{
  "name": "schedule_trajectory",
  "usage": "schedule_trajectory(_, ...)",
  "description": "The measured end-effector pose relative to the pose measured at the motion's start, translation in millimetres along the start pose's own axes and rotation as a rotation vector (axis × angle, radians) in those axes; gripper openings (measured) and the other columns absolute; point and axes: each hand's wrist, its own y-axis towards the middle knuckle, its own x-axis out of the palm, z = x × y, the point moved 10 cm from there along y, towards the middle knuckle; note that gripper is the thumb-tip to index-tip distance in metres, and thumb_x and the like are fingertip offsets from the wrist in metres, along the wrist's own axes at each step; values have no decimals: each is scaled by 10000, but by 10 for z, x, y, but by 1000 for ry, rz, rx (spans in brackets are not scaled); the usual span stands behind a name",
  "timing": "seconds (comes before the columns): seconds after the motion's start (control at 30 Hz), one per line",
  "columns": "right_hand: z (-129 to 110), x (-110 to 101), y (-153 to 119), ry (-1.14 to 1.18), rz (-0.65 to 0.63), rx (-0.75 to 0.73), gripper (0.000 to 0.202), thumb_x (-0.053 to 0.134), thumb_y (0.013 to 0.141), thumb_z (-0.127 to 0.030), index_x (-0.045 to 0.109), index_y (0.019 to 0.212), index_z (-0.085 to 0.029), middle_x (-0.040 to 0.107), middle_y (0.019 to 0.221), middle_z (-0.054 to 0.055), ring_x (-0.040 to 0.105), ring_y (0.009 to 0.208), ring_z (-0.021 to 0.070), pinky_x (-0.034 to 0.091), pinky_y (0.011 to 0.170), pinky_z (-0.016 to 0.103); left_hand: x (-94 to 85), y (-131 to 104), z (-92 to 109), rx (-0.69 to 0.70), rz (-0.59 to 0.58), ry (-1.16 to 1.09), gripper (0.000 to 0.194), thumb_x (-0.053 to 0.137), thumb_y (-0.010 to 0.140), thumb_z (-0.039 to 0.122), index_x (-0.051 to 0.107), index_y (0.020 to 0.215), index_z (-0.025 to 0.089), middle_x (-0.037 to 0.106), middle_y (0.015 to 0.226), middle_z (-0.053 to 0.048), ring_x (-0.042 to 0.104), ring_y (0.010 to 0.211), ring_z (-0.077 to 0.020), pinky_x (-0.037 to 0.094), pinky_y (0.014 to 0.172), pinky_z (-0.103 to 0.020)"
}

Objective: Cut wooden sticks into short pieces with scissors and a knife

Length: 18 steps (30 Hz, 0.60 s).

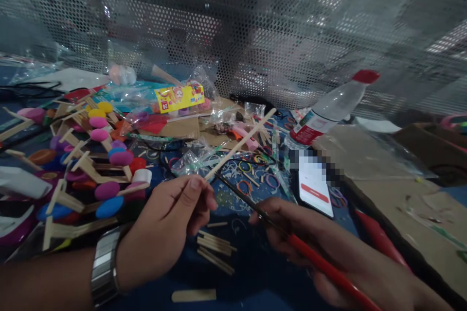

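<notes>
My left hand (160, 228), with a metal-banded watch (105, 265) on the wrist, pinches a thin wooden stick (244, 143) that points up and to the right. In my right hand (310, 233) are red-handled pliers (321, 260) with a long dark nose. Their tip meets the stick just beyond my left fingertips; whether the jaws grip it I cannot tell. Below the hands, several short wooden stick pieces (215, 243) lie on the dark blue surface. A round-ended craft stick piece (193, 295) lies nearer to me.
Small wooden constructions with coloured round pads (109, 155) crowd the left. Behind are plastic packets with a yellow label (180, 96) and loose rubber bands (244, 187). A water bottle (317, 119), a lit phone (312, 184) and cardboard (383, 155) are at right. Perforated metal mesh (219, 19) stands behind.
</notes>
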Motion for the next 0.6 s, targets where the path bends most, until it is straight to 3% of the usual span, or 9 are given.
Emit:
schedule_trajectory(0.1,-40,74,15,-3,-29,37,551,725,753,-451,605,1279,-337,614,885,15,545,688,190,517,683,317,98,-16,-56,-49,-86,5,470,456,963,579,609,745,193,496,547,29,390,451,-93,266,447,-235)
schedule_trajectory(0.27,-99,118,13,15,36,42,615,690,772,-636,599,1300,-334,634,1077,78,584,895,270,515,748,357,278,-68,-67,-80,-239,96,482,351,1009,515,600,755,190,445,489,45,369,444,-100,270,451,-228)
schedule_trajectory(0.4,-104,302,65,75,-94,69,705,638,759,-739,578,1281,-269,548,903,39,467,712,179,451,600,283,322,-79,-39,-62,-280,174,478,308,1025,471,600,780,184,439,483,57,375,446,-98,309,475,-222)
schedule_trajectory(0.6,-127,351,141,197,-112,107,488,624,847,-659,613,1136,-266,412,775,-29,324,649,132,377,602,239,270,-95,35,32,-257,294,494,331,1029,467,550,692,179,496,573,41,451,519,-89,379,539,-215)
